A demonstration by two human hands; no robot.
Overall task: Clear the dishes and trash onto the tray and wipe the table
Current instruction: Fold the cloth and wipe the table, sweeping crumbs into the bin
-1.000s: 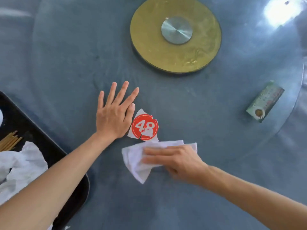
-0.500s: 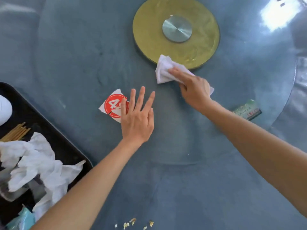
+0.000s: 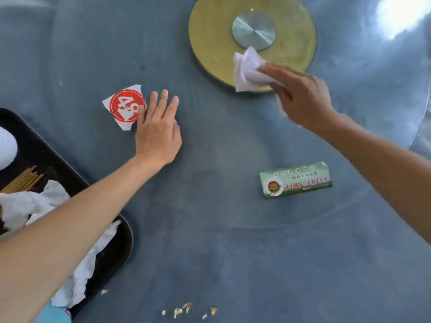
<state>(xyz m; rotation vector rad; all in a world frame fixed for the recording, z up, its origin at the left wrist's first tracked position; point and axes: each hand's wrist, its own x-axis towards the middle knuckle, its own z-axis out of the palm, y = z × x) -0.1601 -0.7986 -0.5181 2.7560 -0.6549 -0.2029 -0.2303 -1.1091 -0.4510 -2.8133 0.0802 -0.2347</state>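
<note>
My right hand (image 3: 300,96) grips a crumpled white cloth (image 3: 247,69) at the near edge of the gold round base (image 3: 210,38) in the middle of the blue-grey table. My left hand (image 3: 158,129) lies flat on the glass with fingers straight, its fingertips beside a torn white paper with a red "48" disc (image 3: 123,108). A black tray (image 3: 116,243) at the lower left holds crumpled white napkins (image 3: 79,276), wooden chopsticks (image 3: 22,180) and a white dish (image 3: 5,148).
A green printed packet (image 3: 295,179) lies on the glass to the right of centre. Small food crumbs (image 3: 186,310) are scattered near the front edge. The glass turntable's rim (image 3: 268,227) curves across the table. A silver hub (image 3: 253,30) sits on the gold base.
My right hand swept the cloth from near the front of the table up to the gold base. The view shifted, so the packet and the "48" paper sit differently in frame. My left hand stayed flat.
</note>
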